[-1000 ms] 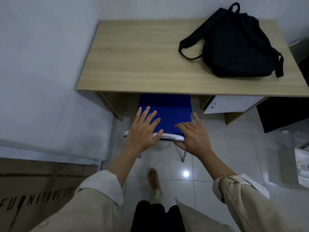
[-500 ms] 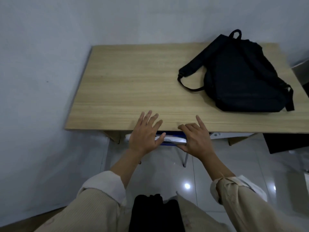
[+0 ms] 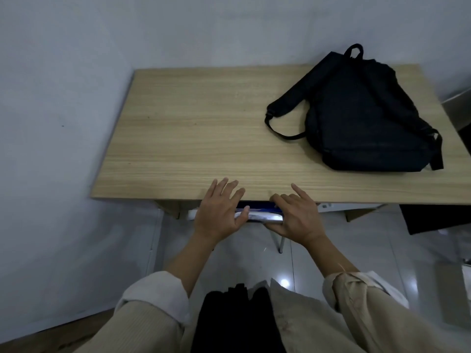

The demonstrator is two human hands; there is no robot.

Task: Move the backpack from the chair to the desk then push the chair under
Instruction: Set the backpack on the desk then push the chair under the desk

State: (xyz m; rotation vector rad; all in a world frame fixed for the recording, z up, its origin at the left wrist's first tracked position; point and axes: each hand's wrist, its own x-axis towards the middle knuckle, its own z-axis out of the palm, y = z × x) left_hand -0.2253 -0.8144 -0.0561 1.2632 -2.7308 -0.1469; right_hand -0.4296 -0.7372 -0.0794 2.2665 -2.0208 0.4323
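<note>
Surface: wood-grain desk [image 3: 193,138] against white wall [image 3: 63,98], glossy tiled floor [image 3: 356,250] | backpack [image 3: 367,123] on desk, no legible writing | left hand [image 3: 216,212], right hand [image 3: 298,220]: fingers spread flat on chair [image 3: 262,217] back, gripping nothing

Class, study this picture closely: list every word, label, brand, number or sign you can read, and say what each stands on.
None can be read.
backpack: plain black, no readable brand.
desk: bare wood grain, no print.
white drawer front under the desk: a small mark, too small to read.
</note>
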